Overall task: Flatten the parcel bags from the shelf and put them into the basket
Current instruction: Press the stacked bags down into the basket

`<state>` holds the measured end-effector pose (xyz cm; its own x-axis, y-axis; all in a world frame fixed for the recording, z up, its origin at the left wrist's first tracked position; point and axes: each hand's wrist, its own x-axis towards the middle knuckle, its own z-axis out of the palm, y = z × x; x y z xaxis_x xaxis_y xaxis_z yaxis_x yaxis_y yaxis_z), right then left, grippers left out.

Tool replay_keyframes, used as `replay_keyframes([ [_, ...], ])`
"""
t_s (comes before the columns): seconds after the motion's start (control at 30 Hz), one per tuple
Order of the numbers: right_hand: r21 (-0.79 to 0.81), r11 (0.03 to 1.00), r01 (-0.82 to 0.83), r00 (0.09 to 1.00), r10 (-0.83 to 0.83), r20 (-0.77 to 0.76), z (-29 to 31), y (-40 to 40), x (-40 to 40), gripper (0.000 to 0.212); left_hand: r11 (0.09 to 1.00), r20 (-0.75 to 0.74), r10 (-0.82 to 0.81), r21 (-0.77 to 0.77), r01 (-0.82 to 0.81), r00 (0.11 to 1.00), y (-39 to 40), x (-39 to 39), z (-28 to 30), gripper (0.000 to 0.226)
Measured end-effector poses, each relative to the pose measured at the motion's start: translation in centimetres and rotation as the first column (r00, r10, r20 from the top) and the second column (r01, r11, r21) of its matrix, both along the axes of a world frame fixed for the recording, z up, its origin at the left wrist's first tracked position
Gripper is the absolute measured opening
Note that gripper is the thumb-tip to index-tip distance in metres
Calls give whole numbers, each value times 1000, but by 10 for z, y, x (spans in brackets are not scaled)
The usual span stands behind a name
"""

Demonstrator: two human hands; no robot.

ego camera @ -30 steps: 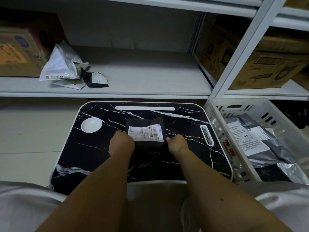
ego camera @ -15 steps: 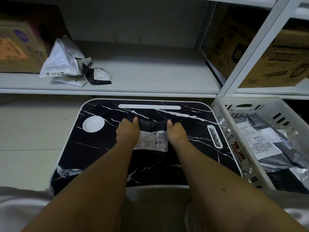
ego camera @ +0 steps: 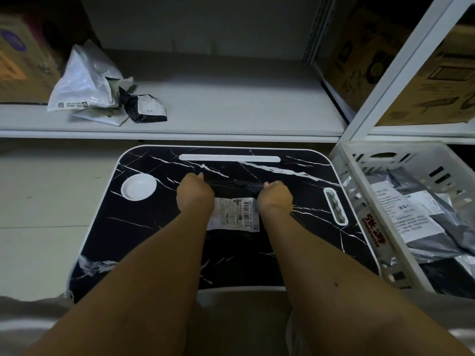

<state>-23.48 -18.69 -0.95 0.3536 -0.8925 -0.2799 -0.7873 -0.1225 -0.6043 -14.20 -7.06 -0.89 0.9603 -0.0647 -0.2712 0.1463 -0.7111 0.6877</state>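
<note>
- Looking down from the head camera, I see both forearms reaching out over the black marble-patterned tabletop (ego camera: 144,227).
- My left hand (ego camera: 194,196) grips the far left corner of a black parcel bag (ego camera: 235,187), fingers curled over its edge.
- My right hand (ego camera: 275,199) grips the far right corner of the same bag, also with fingers curled.
- Between the two hands the bag's far edge runs as a straight band, and the bag lies on the middle of the tabletop.
- A white shipping label (ego camera: 234,214) with barcodes sits on the bag's upper face, just between my wrists.
- On the tabletop I also see a round white recess (ego camera: 138,187) to the left, a long white slot (ego camera: 229,158) along the far edge, and a white oval handle slot (ego camera: 335,210) to the right.
- The white plastic basket (ego camera: 357,173) stands just beside the tabletop's right edge; grey and black flattened bags (ego camera: 416,219) with labels lie inside it.
- Beyond the tabletop, the grey shelf (ego camera: 218,106) carries crumpled bags at its left: a white bag (ego camera: 84,80) propped up, and a small black bag (ego camera: 145,109) with a white label touching it.
- Cardboard boxes (ego camera: 421,80) stand on the shelf section to the right, and another cardboard box (ego camera: 23,60) at the far left.
</note>
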Motion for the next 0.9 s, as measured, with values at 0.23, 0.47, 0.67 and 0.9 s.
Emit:
replay_keyframes([
  [0.23,-433,886,-166,986,160,-52,4,22,-14,31,842,422,-403,519,148,812,14,-18,-2,52],
  [0.47,-390,656,-647,756,618,-216,-21,58,-35,54,444,143,-839,738,509,525,31,-67,-27,71],
  [0.67,-262,636,-726,688,656,-312,-31,53,-34,55,457,58,-819,667,589,570,35,-59,-40,70],
  [0.9,-253,673,-695,719,658,-224,-39,45,-25,50,499,-6,-776,605,620,631,30,-50,-40,70],
])
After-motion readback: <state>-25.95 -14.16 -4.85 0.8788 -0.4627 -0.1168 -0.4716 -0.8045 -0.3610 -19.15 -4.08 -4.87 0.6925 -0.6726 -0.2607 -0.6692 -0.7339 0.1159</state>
